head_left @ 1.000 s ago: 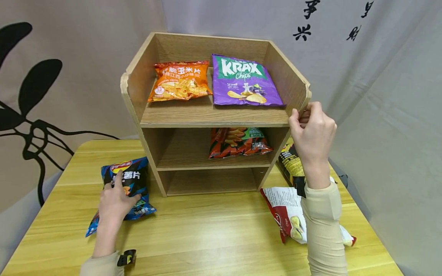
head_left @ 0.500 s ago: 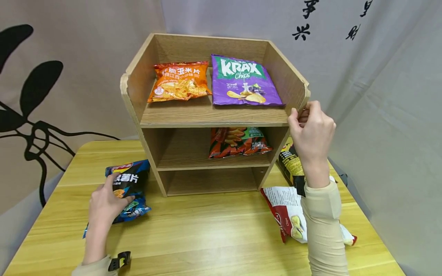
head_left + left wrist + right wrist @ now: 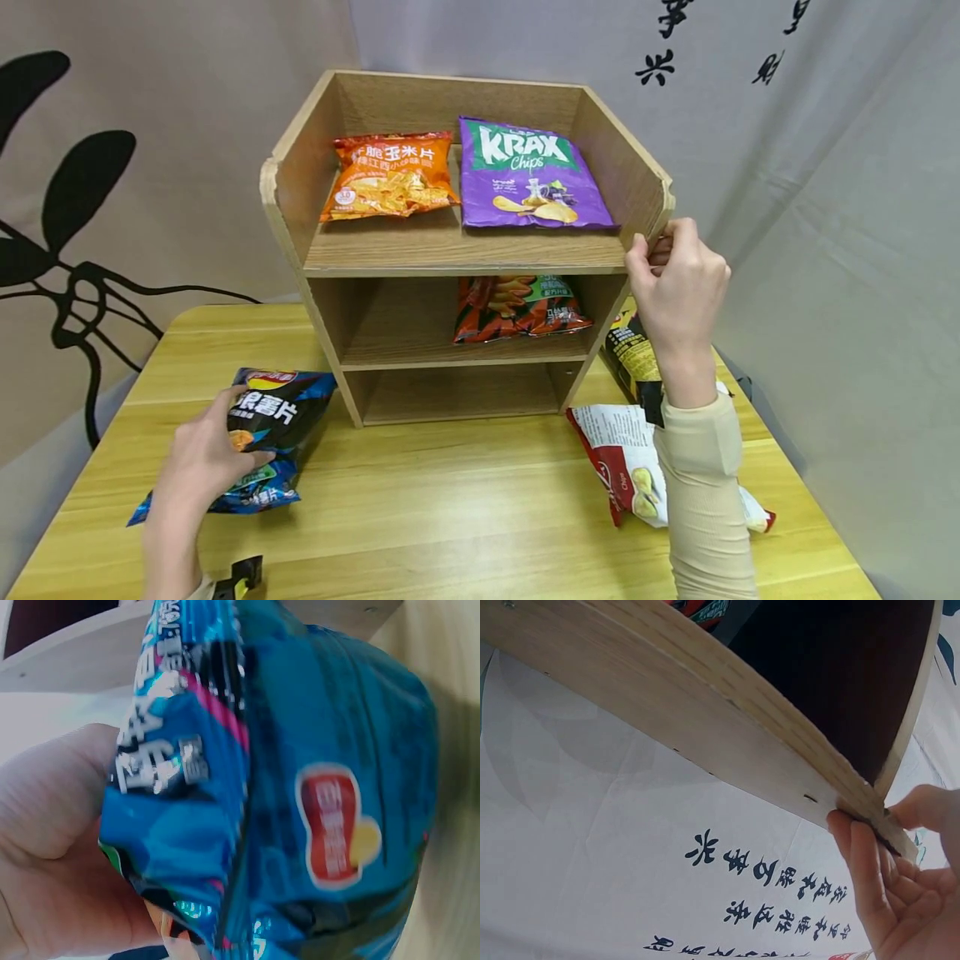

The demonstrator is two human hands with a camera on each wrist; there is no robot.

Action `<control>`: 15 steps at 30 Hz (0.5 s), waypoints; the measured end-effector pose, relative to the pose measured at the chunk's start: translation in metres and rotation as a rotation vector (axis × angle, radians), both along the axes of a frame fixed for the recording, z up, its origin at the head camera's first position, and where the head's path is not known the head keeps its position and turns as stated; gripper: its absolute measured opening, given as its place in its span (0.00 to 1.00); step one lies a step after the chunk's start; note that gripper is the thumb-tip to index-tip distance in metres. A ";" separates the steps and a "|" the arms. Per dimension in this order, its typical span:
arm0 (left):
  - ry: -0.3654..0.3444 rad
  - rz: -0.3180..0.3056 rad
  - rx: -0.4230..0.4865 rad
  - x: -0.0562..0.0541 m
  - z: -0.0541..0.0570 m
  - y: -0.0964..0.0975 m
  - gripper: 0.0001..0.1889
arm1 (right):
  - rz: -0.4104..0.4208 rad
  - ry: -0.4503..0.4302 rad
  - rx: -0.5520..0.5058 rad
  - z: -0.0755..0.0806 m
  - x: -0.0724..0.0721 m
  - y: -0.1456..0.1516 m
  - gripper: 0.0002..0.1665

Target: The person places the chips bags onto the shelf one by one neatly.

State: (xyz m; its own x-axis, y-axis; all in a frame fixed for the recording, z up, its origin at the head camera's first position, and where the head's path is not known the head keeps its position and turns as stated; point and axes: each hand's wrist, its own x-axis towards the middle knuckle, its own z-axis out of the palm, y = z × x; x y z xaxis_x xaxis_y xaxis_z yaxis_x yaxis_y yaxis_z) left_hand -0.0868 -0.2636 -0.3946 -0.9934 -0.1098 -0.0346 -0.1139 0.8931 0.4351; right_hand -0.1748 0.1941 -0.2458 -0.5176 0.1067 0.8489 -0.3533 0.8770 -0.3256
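My left hand (image 3: 201, 460) grips a blue and black bag of potato chips (image 3: 281, 417), left of the wooden shelf (image 3: 465, 268). In the left wrist view the thumb lies along one side of the chip bag (image 3: 330, 787), whose blue back faces the camera. Pinched between the thumb and fingers of my right hand (image 3: 678, 287) is the front edge of the shelf's right side panel. From the right wrist, that hand (image 3: 900, 877) shows with thumb on one face of the panel (image 3: 727, 742) and fingers on the other.
On the top shelf lie an orange chip bag (image 3: 393, 177) and a purple KRAX bag (image 3: 532, 177). A red and black bag (image 3: 521, 310) is on the middle shelf. Right of the shelf, a white and red bag (image 3: 626, 467) and a black and yellow bag (image 3: 630, 350) lie on the table (image 3: 450, 517).
My left hand has moved toward the table's near left, and the blue chip bag has come along with it, turning a little. The right hand stays on the shelf panel.
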 end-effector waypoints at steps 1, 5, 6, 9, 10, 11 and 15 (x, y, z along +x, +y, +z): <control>-0.001 -0.006 -0.009 0.002 0.002 -0.002 0.54 | -0.002 0.001 0.000 0.000 0.000 0.000 0.15; 0.035 -0.047 -0.043 0.010 0.008 -0.010 0.51 | -0.003 0.000 0.002 0.001 0.001 0.000 0.15; 0.038 -0.056 -0.048 0.012 0.009 -0.012 0.51 | -0.003 0.000 0.002 0.001 0.001 0.000 0.15; 0.048 -0.080 -0.057 0.017 0.014 -0.018 0.50 | -0.003 0.000 0.003 0.000 0.001 0.000 0.15; 0.053 -0.090 -0.054 0.019 0.016 -0.020 0.49 | -0.002 0.000 0.002 0.000 0.001 0.000 0.15; 0.067 -0.103 -0.051 0.021 0.017 -0.021 0.49 | -0.002 0.000 0.002 0.000 0.001 0.000 0.15; 0.173 -0.185 -0.023 0.029 0.021 -0.021 0.48 | 0.001 0.000 -0.003 0.000 0.001 -0.001 0.15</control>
